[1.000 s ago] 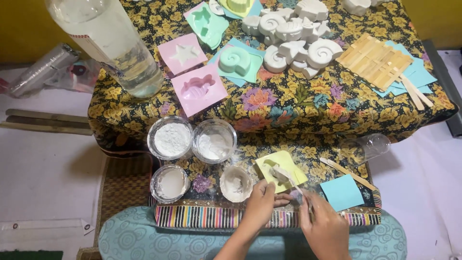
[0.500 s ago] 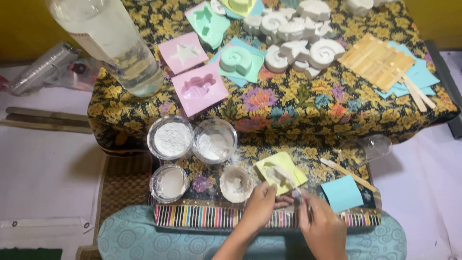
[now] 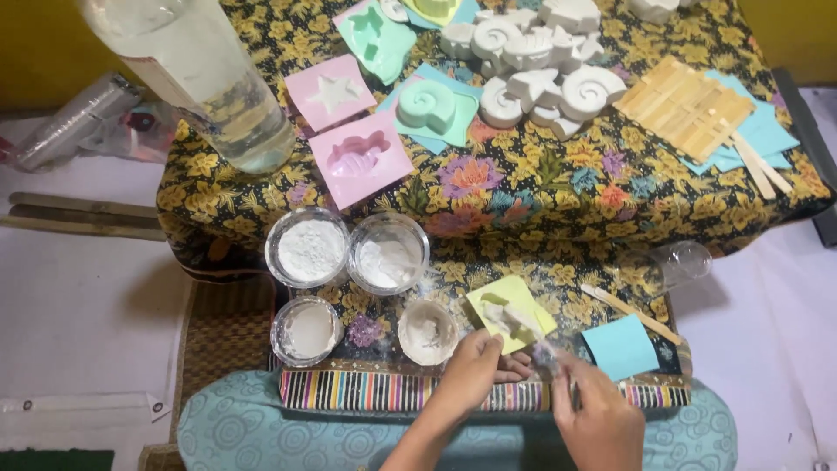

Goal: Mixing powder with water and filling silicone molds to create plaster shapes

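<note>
Left hand (image 3: 475, 371) curled around the near edge of a yellow mould (image 3: 510, 311), fingers clamped on it, at the near side of the bench (image 3: 523, 187). Right hand (image 3: 602, 419) closed around a thin tool (image 3: 558, 371), tip just beside the mould's right corner. Small white cup (image 3: 427, 331) just left of the left hand. Blue paper square (image 3: 620, 346) and wooden stick (image 3: 629, 312) to the right. Two bowls of white powder (image 3: 349, 251) farther left; large clear bottle (image 3: 205, 78) far left.

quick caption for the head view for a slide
Left hand holds a yellow mould and right hand works beside it, near cups of white powder.
</note>
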